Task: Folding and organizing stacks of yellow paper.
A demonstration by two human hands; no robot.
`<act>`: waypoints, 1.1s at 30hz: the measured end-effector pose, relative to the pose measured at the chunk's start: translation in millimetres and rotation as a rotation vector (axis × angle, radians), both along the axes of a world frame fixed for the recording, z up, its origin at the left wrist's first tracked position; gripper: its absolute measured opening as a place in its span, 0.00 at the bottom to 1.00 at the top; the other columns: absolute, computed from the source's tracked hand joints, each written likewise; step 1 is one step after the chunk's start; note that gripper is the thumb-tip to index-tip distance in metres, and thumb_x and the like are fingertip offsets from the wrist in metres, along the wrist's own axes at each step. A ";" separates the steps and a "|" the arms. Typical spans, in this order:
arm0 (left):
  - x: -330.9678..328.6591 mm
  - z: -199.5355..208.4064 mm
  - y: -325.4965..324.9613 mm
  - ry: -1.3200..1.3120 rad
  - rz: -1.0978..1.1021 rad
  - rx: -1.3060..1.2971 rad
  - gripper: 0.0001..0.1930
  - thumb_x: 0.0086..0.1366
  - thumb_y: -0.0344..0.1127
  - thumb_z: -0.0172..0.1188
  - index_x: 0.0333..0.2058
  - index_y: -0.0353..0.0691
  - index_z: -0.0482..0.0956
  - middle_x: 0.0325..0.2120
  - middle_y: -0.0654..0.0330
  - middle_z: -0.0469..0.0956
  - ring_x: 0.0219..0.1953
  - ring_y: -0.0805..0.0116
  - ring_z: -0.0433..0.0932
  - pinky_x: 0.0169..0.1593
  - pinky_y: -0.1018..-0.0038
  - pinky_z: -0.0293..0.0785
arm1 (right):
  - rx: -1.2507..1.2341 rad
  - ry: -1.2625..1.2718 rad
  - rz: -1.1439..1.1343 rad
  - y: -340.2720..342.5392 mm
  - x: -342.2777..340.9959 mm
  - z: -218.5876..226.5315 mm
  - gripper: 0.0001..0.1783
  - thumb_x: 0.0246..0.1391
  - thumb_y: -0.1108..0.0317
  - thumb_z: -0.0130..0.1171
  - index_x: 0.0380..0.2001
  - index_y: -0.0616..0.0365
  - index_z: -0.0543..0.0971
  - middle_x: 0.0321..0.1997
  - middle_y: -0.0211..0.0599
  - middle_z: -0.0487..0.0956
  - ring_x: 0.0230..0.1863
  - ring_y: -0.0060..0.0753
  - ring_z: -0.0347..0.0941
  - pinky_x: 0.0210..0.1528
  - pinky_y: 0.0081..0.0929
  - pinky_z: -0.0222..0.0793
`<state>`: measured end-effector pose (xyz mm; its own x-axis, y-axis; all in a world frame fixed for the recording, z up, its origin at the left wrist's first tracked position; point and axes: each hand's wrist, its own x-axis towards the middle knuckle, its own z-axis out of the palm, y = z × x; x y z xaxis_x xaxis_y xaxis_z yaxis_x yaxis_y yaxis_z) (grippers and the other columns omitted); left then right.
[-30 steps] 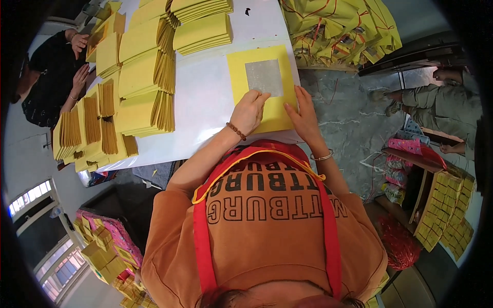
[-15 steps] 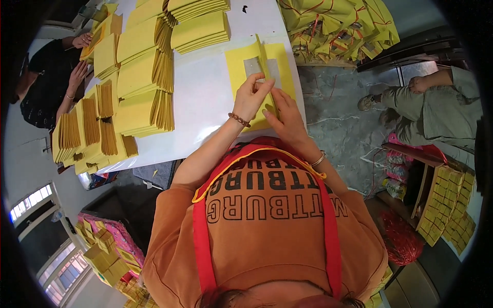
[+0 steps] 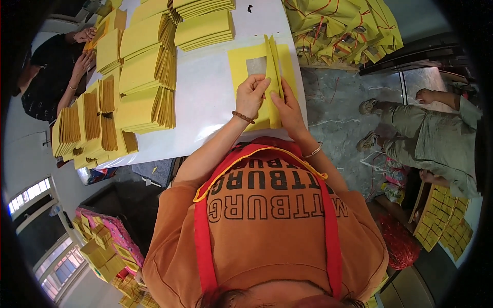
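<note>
A tall folded yellow paper (image 3: 273, 59) stands on edge between my hands, over a flat yellow sheet (image 3: 238, 64) with a grey rectangle (image 3: 256, 65) on it. My left hand (image 3: 250, 96) is closed, thumb and index finger pinched at the left side of the fold. My right hand (image 3: 289, 110) grips the same paper from the right, thumb on the near face and fingers behind. The sheet's lower part is hidden behind my left hand and the fold.
Stacks of folded yellow paper (image 3: 146, 66) fill the white table's (image 3: 200, 77) left side. Another person's hands (image 3: 82, 64) work at its far left. A yellow heap with red ties (image 3: 344, 33) lies beyond the right edge. Someone in grey-green clothes (image 3: 431, 126) is at the right.
The folded paper's layers have come closer together and upright, and my right hand now grips its right side. The person at the right has shifted, showing both feet.
</note>
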<state>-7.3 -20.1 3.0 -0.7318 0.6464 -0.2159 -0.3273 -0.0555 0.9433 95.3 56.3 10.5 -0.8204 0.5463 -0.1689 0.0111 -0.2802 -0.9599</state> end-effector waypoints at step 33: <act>1.2 -21.4 1.2 -0.115 -0.052 0.164 0.05 0.61 0.29 0.53 0.35 0.38 0.71 0.20 0.69 0.69 0.20 0.82 0.65 0.23 0.84 0.61 | 0.037 0.048 0.135 -3.2 10.0 -6.0 0.50 0.51 0.54 0.56 0.63 0.69 0.38 0.65 0.49 0.46 0.67 0.36 0.41 0.65 0.28 0.39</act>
